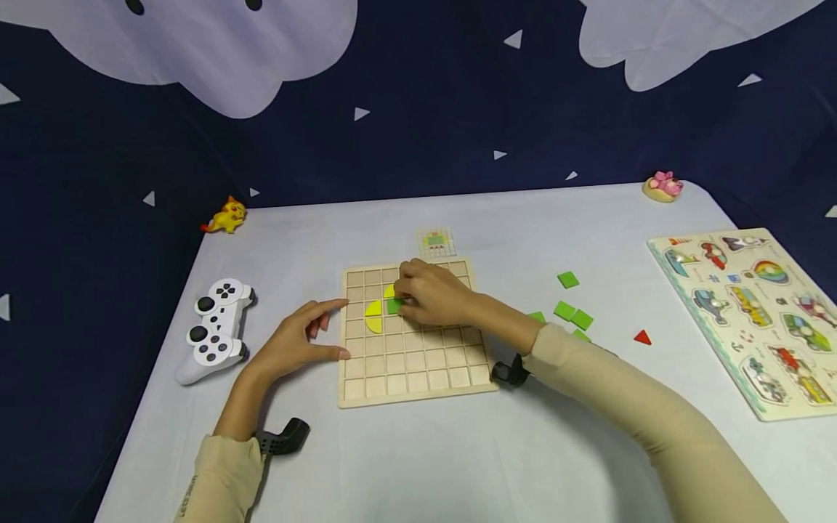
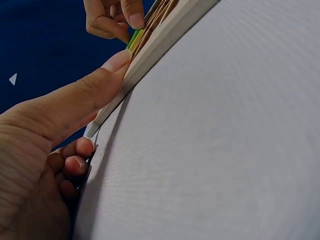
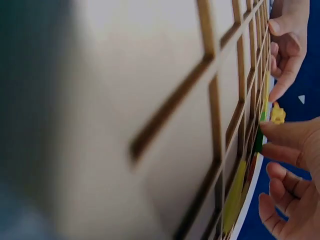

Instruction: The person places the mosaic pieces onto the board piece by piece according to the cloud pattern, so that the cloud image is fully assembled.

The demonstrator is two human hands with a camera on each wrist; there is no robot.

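A wooden grid board (image 1: 412, 367) lies in the middle of the white table. My right hand (image 1: 407, 299) reaches over its upper rows and pinches a green square tile (image 1: 394, 306) set down into a cell. Just left of the tile sit two yellow rounded pieces (image 1: 373, 317). In the right wrist view the fingertips (image 3: 280, 131) touch the green tile (image 3: 258, 142) at the board's grid. My left hand (image 1: 336, 330) rests against the board's left edge, forefinger and thumb straight. The left wrist view shows its thumb (image 2: 107, 67) pressed on the board's rim (image 2: 165, 35).
A white game controller (image 1: 216, 327) lies left of the board, with a yellow toy figure (image 1: 225, 216) behind it. Loose green squares (image 1: 572, 314) and a red triangle (image 1: 643, 337) lie to the right. A picture peg puzzle (image 1: 752, 312) is far right, a pattern card (image 1: 436, 242) behind the board.
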